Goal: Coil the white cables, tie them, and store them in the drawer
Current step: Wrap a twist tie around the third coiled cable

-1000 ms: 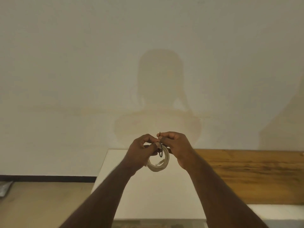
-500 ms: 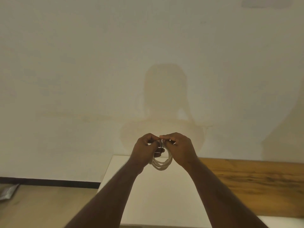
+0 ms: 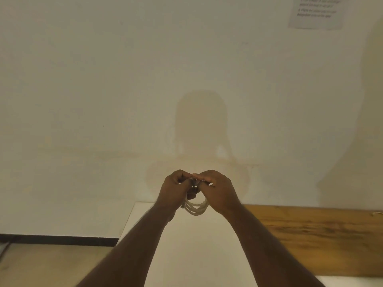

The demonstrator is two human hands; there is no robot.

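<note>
Cable work is at the tying step, judging by how things lie. Behind everything is a pale wall with a sheet of paper stuck high on the right, its print too blurred to read. Below it a white desk sits against a wooden top on the right; no drawer shows in this view.

Both forearms reach out over the white desk. The left hand and the right hand meet knuckle to knuckle, held up in the air. Between and below them hangs the white cable, already wound into a small coil of several loops, clear of the desk.

At the top of the coil a thin dark tie crosses the loops. The fingers of both hands are curled and pinching at that spot — the left seems to hold the bundle and the tie together, the right pinches the tie's free end.

To do this well, the left hand should keep the loops squeezed flat so none slips out, while the right draws the tie snug and twists it closed — firm, yet not so tight that it kinks the cable.
</note>
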